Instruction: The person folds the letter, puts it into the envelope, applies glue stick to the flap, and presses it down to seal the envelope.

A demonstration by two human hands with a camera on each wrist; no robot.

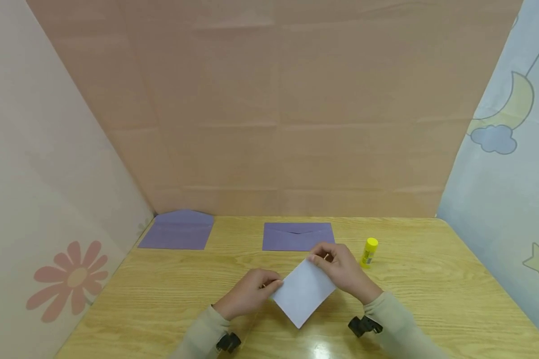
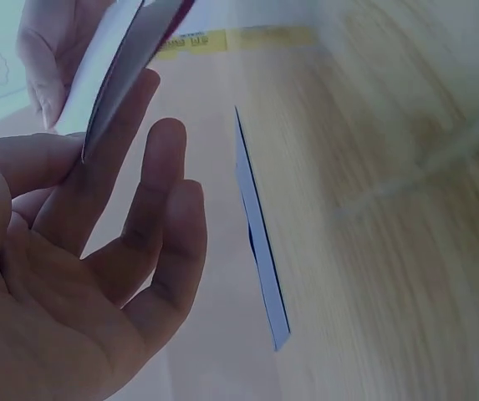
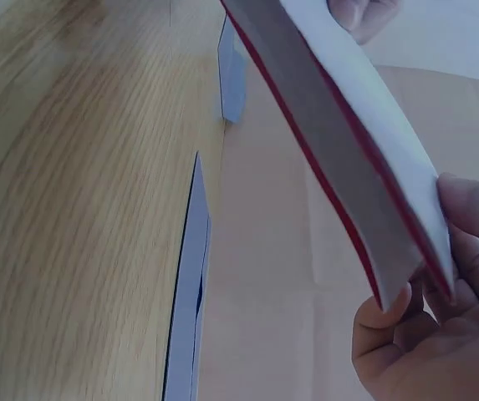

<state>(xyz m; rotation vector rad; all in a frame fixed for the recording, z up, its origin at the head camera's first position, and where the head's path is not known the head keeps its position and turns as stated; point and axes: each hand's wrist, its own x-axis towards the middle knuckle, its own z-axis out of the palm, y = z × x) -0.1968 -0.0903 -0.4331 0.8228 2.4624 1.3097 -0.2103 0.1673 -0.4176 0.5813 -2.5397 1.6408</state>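
Note:
A folded white card (image 1: pixel 303 291) is held tilted over the table between both hands. My left hand (image 1: pixel 253 291) pinches its left corner between thumb and forefinger, the other fingers (image 2: pixel 165 159) loosely bent beside it. At the upper corner, my right hand (image 1: pixel 341 269) grips the card with the thumb (image 3: pixel 473 205) on the white outer face. Seen from the right wrist, the card's two leaves (image 3: pixel 348 142) stand slightly apart, with red along their edges. Behind the right hand lies a purple envelope (image 1: pixel 278 242), its flap folded over.
A second purple envelope (image 1: pixel 177 237) with its flap up lies at the table's far left corner. On the right, a yellow glue stick (image 1: pixel 369 252) stands upright near my right hand. Cloth-like walls enclose the wooden table (image 1: pixel 161 294) at the back and sides.

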